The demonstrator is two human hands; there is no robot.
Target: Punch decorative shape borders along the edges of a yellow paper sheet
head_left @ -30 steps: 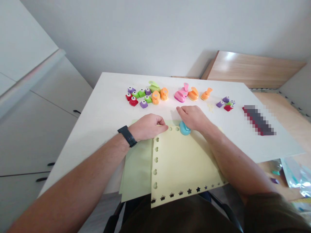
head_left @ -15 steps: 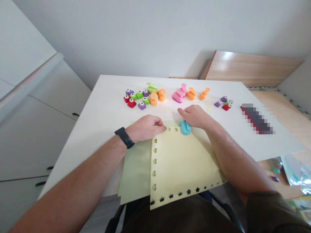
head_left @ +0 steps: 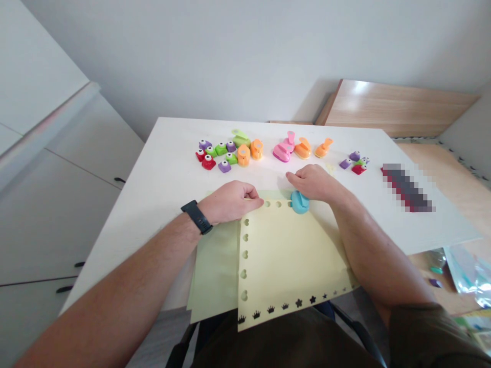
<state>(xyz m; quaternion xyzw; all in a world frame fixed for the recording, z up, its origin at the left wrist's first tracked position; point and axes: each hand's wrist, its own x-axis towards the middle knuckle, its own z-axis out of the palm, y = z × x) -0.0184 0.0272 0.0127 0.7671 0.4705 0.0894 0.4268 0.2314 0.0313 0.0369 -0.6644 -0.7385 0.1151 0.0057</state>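
table | paper sheet atop second sheet | craft punch on far edge | more punches behind

No text can be read in this moment. The small paper punches at upper middle of the frame show no label that I can read. The black wristband shows no readable display, and the pixelated object at right is too blurred to read.

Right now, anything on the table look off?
The pale yellow paper sheet sits skewed over the pale green paper sheet, and both overhang the near edge of the white table. The blue craft punch sits on the yellow sheet, apart from the other punches.
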